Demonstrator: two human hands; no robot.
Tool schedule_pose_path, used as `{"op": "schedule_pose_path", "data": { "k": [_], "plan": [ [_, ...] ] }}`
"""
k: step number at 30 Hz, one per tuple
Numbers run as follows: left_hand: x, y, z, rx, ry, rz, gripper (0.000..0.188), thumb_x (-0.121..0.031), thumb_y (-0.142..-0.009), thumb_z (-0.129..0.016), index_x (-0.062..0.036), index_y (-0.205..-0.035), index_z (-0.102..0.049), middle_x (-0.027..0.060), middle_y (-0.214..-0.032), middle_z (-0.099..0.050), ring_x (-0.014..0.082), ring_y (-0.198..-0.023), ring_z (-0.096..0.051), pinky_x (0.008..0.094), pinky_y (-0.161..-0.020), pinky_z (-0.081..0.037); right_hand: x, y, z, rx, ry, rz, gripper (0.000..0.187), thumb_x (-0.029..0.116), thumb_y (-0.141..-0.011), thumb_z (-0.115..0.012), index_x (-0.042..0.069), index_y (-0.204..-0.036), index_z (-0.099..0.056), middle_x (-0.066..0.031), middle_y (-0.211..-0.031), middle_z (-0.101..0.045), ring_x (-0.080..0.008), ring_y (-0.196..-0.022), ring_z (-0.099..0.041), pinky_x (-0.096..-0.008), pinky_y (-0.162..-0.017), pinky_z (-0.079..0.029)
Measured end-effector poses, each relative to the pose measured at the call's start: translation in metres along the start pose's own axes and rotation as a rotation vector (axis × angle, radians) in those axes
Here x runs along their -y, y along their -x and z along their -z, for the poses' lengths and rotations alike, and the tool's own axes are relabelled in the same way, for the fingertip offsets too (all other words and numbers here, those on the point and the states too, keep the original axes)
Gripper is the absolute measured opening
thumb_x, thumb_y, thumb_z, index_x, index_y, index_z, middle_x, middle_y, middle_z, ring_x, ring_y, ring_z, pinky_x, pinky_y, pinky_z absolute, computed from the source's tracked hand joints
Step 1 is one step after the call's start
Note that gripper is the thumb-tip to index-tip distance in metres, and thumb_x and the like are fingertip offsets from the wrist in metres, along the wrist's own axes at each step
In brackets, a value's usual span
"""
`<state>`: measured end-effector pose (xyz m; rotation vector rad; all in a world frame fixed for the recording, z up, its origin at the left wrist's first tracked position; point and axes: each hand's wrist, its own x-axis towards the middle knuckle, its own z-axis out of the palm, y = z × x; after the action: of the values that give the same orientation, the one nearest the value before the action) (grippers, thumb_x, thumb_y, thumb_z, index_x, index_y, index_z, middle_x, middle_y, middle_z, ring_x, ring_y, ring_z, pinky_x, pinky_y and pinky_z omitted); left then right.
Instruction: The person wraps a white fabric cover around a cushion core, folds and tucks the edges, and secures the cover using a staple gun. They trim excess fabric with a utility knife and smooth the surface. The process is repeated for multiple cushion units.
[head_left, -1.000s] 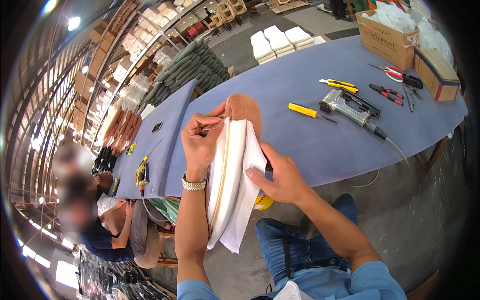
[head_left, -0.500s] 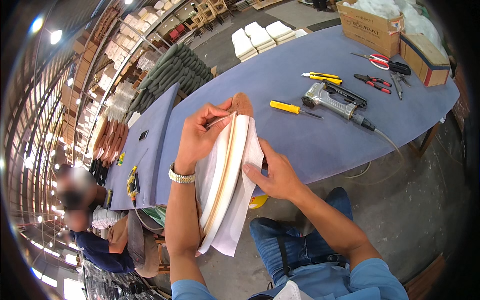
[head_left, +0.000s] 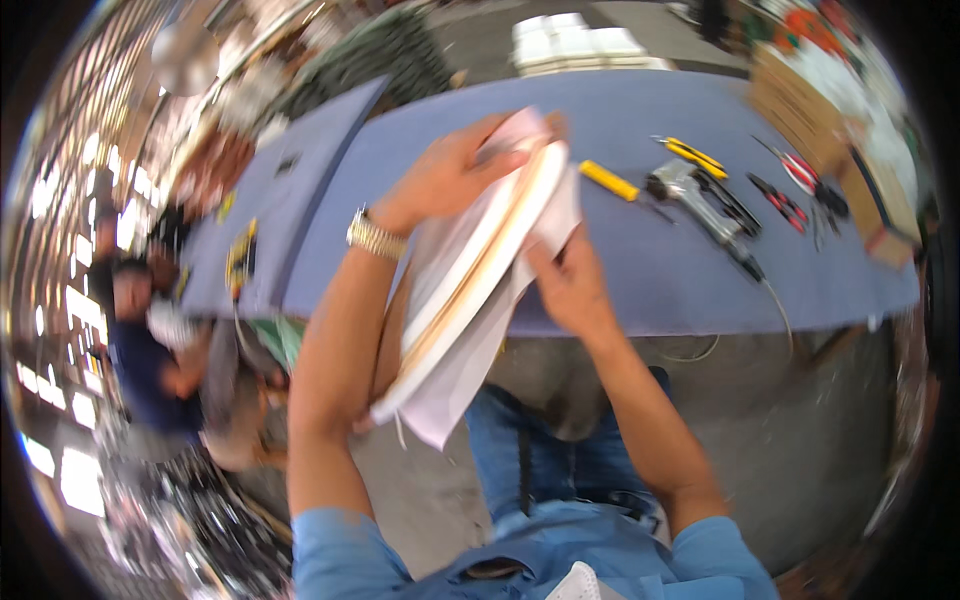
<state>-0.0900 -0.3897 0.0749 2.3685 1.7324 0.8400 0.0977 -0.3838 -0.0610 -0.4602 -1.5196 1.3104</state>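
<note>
Between my hands, tilted over the table's near edge, is a long curved upholstery panel (head_left: 478,272) with white padded edges and a tan strip running along its middle. A loose white cloth flap (head_left: 452,395) hangs from its lower side. My left hand (head_left: 455,175), with a metal watch at the wrist, is closed around the panel's upper end, its fingertips blurred by motion. On the panel's right side my right hand (head_left: 575,290) grips the edge and cloth, thumb toward me. A brown face shows in part beside my left forearm.
On the blue padded table (head_left: 420,125) lie a yellow screwdriver (head_left: 608,180), a yellow cutter (head_left: 695,155), an air staple gun (head_left: 705,205) with hose, and red-handled pliers (head_left: 778,202). Cardboard boxes (head_left: 800,110) stand at the far right. People (head_left: 165,350) sit at the left.
The panel has moved up and tilted more to the right, with both hands on it. My left hand has gone from pinching a thin strip to wrapping the upper end. The view has shifted.
</note>
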Motion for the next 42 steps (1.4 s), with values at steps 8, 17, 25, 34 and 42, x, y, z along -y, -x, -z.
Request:
{"op": "schedule_pose_path", "data": {
  "k": [8,17,25,34,42],
  "plan": [
    [-0.05,0.251,0.024,-0.509,0.369,0.54,0.068,-0.045,-0.104,-0.061,-0.0016,-0.153,-0.046,0.0196,-0.144,-0.061,0.0301,-0.134,-0.059,0.0421,-0.112,-0.045,-0.008,-0.007,0.001,-0.114,0.054,-0.019,0.05,0.013,-0.105,-0.046,-0.008,-0.15,-0.04,-0.0215,-0.145,-0.053,-0.029,-0.131,-0.053,-0.0377,-0.111,-0.04],
    [-0.056,0.296,-0.077,-0.709,0.39,0.395,0.077,-0.04,-0.087,-0.083,0.0011,-0.145,-0.054,0.0166,-0.145,-0.06,0.0293,-0.132,-0.06,0.0428,-0.111,-0.046,0.024,-0.025,0.019,-0.238,0.364,0.101,0.057,0.005,-0.099,-0.059,-0.007,-0.152,-0.04,-0.0197,-0.15,-0.053,-0.0268,-0.135,-0.054,-0.0376,-0.112,-0.042],
    [-0.046,0.27,-0.052,-0.637,0.266,0.244,0.071,-0.036,-0.083,-0.084,0.0003,-0.139,-0.06,0.0162,-0.141,-0.063,0.0289,-0.127,-0.062,0.0413,-0.109,-0.047,0.09,-0.034,-0.019,0.682,0.752,0.752,0.052,-0.003,-0.082,-0.072,0.015,-0.131,-0.07,-0.0103,-0.146,-0.06,-0.0312,-0.132,-0.059,-0.0445,-0.114,-0.043],
    [-0.033,0.275,-0.054,-0.746,0.6,0.321,0.061,-0.025,-0.087,-0.083,0.0012,-0.137,-0.061,0.0129,-0.128,-0.068,0.0195,-0.116,-0.065,0.035,-0.102,-0.049,0.076,-0.052,-0.078,0.953,0.476,0.919,0.03,-0.004,-0.079,-0.076,0.008,-0.107,-0.077,-0.0082,-0.117,-0.076,-0.0293,-0.101,-0.073,-0.0376,-0.087,-0.058],
    [-0.042,0.272,-0.052,-0.75,0.491,0.391,0.064,-0.032,-0.086,-0.084,0.0027,-0.134,-0.06,0.0127,-0.123,-0.068,0.0204,-0.113,-0.066,0.035,-0.099,-0.051,0.089,-0.06,-0.125,0.975,0.627,0.196,0.023,0.023,-0.094,-0.076,0.001,-0.094,-0.073,-0.0076,-0.084,-0.073,-0.0156,-0.075,-0.068,-0.0304,-0.071,-0.053]
  ]
}}
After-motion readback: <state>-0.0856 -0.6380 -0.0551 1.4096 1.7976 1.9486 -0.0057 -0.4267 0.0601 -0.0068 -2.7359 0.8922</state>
